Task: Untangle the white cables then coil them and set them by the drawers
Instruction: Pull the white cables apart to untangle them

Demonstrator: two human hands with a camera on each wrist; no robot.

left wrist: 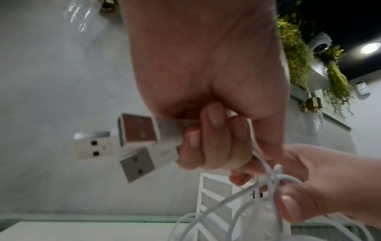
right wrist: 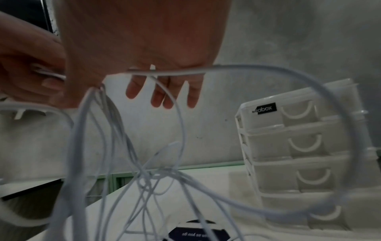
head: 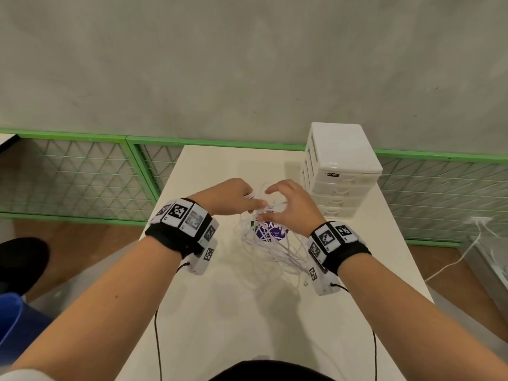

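Note:
Both hands are raised over the white table (head: 220, 312). My left hand (head: 236, 198) grips the ends of the white cables (head: 272, 248); in the left wrist view its curled fingers (left wrist: 212, 138) hold three USB plugs (left wrist: 140, 137) side by side. My right hand (head: 288, 206) is just to the right, fingers (right wrist: 163, 94) straight and spread. One strand (right wrist: 175, 72) lies across its palm, and the knot (left wrist: 276, 176) sits between thumb and fingers. The tangle (right wrist: 144, 176) hangs down to the table. The white drawers (head: 343, 160) stand at the back right.
A round purple sticker (head: 270, 232) lies on the table under the tangle. A green-framed mesh fence (head: 82, 177) runs behind the table. A blue object (head: 16, 325) is at the lower left. Another white cable (head: 453, 262) trails over the floor on the right.

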